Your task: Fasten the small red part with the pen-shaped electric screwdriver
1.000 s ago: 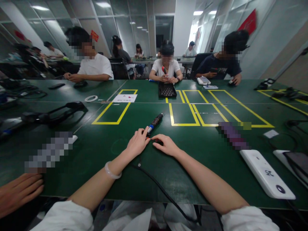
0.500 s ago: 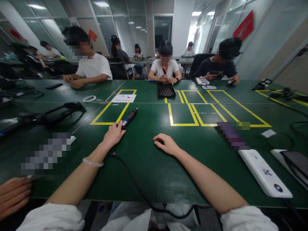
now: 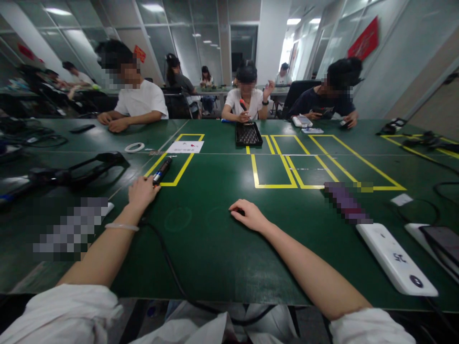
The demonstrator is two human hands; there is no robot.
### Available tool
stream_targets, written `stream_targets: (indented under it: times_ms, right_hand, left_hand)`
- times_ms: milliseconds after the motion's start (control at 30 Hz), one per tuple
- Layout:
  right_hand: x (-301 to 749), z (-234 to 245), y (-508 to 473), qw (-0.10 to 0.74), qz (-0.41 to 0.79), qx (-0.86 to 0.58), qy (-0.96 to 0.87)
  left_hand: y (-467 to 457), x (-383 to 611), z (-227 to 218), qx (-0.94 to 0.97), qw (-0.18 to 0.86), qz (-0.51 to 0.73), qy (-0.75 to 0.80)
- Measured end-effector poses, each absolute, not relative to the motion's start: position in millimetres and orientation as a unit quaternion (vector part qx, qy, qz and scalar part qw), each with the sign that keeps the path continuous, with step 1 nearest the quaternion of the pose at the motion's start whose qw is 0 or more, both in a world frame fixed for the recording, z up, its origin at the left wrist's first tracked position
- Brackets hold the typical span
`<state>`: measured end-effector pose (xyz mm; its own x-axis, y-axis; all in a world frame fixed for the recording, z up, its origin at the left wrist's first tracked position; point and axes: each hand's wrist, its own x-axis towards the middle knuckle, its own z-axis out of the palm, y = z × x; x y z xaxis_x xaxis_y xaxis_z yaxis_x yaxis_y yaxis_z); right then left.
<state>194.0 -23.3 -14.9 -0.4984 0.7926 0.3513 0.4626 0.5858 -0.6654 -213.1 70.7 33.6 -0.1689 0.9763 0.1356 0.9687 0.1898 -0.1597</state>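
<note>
My left hand (image 3: 144, 192) is closed around the rear part of a black electric screwdriver (image 3: 163, 171) with a blue band. The screwdriver points away from me, over the left yellow-taped rectangle (image 3: 168, 184). Its black cord (image 3: 168, 260) runs from below my left wrist toward the table's front edge. My right hand (image 3: 249, 215) rests on the green table (image 3: 208, 258) right of centre. Its fingers are curled in toward the thumb, and nothing shows in them.
A white printed card (image 3: 185, 146) lies at the left rectangle's far end. White power banks (image 3: 396, 258) stand at the right. A black tray (image 3: 248, 134) lies before a person opposite. A black frame-like device (image 3: 71, 172) and a white ring (image 3: 134, 147) are at the left.
My left hand has moved left with the screwdriver, which now lies over the taped rectangle. My right hand stays put. Another person's hand has left the lower left; the person opposite has raised one hand.
</note>
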Motion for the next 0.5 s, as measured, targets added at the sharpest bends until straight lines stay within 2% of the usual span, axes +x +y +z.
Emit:
stream_targets:
  times_ms: [100,500]
  right_hand:
    - [194,-15,-23,0.326,0.248,-0.377,-0.831]
    - [193,-14,-23,0.323,0.244,-0.380,-0.832]
  left_hand:
    - [62,-202,31,-0.629,0.164,0.004,-0.760]
    - [51,-192,33,-0.605,0.171,0.013,-0.778]
